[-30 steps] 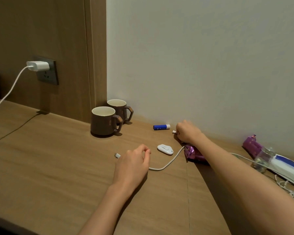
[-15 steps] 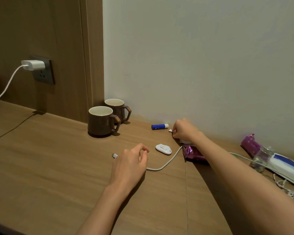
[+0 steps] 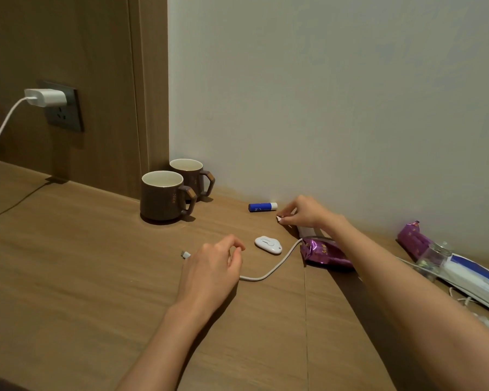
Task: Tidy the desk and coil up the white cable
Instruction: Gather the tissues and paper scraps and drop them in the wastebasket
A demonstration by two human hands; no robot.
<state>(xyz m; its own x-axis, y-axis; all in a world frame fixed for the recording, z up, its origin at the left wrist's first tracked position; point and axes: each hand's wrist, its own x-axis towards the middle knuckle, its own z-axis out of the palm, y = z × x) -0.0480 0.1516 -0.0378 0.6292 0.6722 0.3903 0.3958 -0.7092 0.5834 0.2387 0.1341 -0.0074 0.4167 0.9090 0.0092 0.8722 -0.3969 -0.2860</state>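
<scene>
A: Item one, the wooden desk (image 3: 68,277). What lies on it?

B: A white cable (image 3: 268,270) runs in a curve across the middle. Its plug end (image 3: 185,254) sticks out just left of the left hand (image 3: 212,269), and the other end goes under the right hand (image 3: 304,213), near the wall.

A: State of the hands?

B: The left hand lies over the cable, fingers curled loosely; whether it actually grips the cable cannot be told. The right hand is pinched narrow on a small white piece (image 3: 279,218), thumb and fingertips together.

A: Other entries?

B: Two brown mugs (image 3: 164,196) stand upright in the corner, one just behind the other. A blue glue stick (image 3: 262,207) lies by the wall. A small white oval device (image 3: 268,244) sits between the hands, beside the cable. A purple wrapper (image 3: 322,252) lies under the right forearm; a second purple packet (image 3: 412,238), a glass jar (image 3: 434,256) and a blue-and-white box (image 3: 474,277) sit farther right.

A: On the wall?

B: A white charger (image 3: 47,97) plugged into a grey socket (image 3: 65,114), its own cord hanging left.
</scene>
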